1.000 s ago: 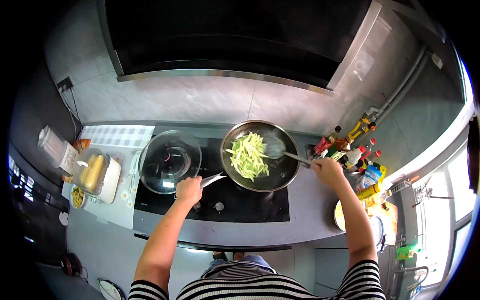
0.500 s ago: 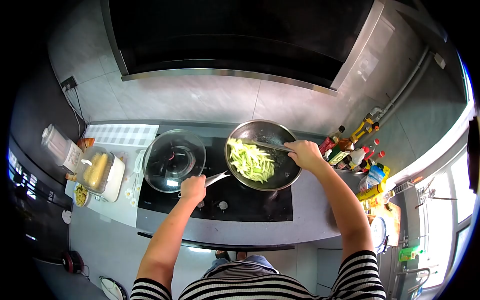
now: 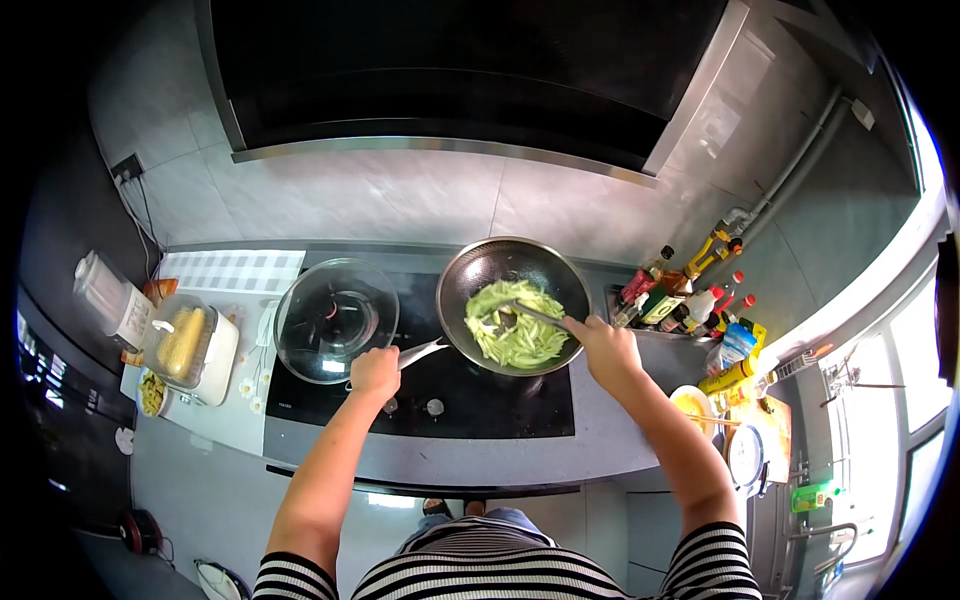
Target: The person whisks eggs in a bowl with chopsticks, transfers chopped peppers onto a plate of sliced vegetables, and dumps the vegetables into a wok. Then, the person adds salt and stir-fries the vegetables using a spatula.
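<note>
My left hand (image 3: 376, 373) is closed around the handle (image 3: 422, 351) of a dark wok (image 3: 468, 270) on the right side of the black hob. Pale green vegetable shreds (image 3: 525, 347) lie in the wok's lower half. Over its right rim, my right hand (image 3: 606, 350) grips a metal spatula (image 3: 541, 316), whose far end is down among the shreds and partly hidden by them. Left of the wok, near my left hand, a round clear glass lid (image 3: 337, 345) rests over the hob (image 3: 500, 413).
Several sauce bottles (image 3: 668, 292) crowd the back right corner. A bowl of yellow food (image 3: 692, 402) and a white pot (image 3: 745, 455) stand on the right. On the left are a steamer with corn (image 3: 182, 345), a bowl of greenish food (image 3: 152, 393) and a blender-like appliance (image 3: 118, 300).
My right hand has moved the spatula down into the vegetables. The shreds have shifted from the wok's left side toward its lower middle and right. The camera view has moved slightly.
</note>
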`<state>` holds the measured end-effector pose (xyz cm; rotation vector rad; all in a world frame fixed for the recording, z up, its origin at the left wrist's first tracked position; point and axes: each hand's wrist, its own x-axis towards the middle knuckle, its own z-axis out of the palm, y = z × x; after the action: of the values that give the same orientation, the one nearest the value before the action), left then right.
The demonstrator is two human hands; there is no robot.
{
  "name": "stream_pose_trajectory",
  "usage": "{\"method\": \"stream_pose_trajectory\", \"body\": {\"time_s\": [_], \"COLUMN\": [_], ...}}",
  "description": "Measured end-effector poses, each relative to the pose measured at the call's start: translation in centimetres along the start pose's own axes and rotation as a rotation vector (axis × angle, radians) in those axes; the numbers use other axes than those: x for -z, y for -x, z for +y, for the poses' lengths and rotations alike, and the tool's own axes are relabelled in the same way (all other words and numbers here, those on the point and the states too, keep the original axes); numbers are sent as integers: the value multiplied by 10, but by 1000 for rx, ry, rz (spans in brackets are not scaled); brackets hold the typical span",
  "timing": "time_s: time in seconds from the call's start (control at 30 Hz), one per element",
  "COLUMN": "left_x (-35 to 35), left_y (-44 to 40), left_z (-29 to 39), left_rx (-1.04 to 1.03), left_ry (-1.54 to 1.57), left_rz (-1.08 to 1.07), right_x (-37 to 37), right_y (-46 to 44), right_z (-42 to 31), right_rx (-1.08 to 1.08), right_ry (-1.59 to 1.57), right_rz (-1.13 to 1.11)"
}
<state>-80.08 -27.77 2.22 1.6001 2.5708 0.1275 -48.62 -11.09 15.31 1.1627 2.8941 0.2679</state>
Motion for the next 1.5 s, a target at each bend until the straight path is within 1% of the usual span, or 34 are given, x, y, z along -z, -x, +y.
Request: {"method": "stream_pose_trajectory", "body": {"time_s": [0.03,0.07,0.13,0.17,0.27,0.3,0.37,0.4,0.53,0.57,0.67,0.7,0.77,0.8,0.83,0.93,0.97,1.0,1.07,1.1,1.2,1.23,1.37,1.47,1.5], "left_x": [-1,-1,0,0,1,0,-3,-2,-2,-3,-5,-6,-7,-8,-8,-11,-12,-9,0,0,-2,-4,-6,-1,0], "left_y": [0,-1,-1,-1,-1,0,-1,0,0,-1,-2,-2,-2,-2,-2,-2,-3,-2,0,0,0,-1,-1,0,0], "left_z": [0,-1,-1,0,1,1,-1,0,1,0,-1,-1,-2,-3,-3,-4,-4,-2,2,3,0,-1,-1,1,2], "left_rx": [-5,-9,2,5,17,7,-11,-8,10,13,17,13,9,6,4,0,0,0,3,1,-2,-3,1,-5,-8], "left_ry": [-7,-14,-21,-24,-23,-19,-14,-20,-19,-12,-8,-5,-1,-9,-15,-6,1,-4,-18,-13,-4,-2,7,-16,-27], "left_rz": [-5,-6,-9,-11,-18,-7,18,6,-6,-2,-27,-28,-26,-22,-16,3,11,4,-10,-9,-10,-10,-12,-16,-17], "right_x": [-3,-2,46,57,50,45,19,19,61,81,37,36,16,17,22,49,56,41,-20,-42,-81,-76,-35,0,8], "right_y": [-2,3,25,36,40,31,10,4,24,28,18,10,-2,-7,-7,-15,-15,-19,-38,-48,-43,-36,-9,-4,-5], "right_z": [2,7,-1,4,5,-4,-2,-4,29,32,49,34,31,26,27,41,43,50,72,79,80,75,75,94,101], "right_rx": [5,-10,-38,23,28,11,-16,-30,-43,-37,102,40,-66,-118,-178,-337,-353,-369,-399,-395,-229,-169,-127,-135,-139], "right_ry": [-6,-13,-29,-38,-75,-27,-37,-43,40,89,139,133,36,-14,17,117,119,71,-27,-203,-546,-482,-288,-142,-39], "right_rz": [51,34,-12,-14,-69,-130,-89,-67,-50,-123,-49,-90,-27,6,-7,-260,-264,-278,-303,-378,-275,-224,-45,-92,-146]}}
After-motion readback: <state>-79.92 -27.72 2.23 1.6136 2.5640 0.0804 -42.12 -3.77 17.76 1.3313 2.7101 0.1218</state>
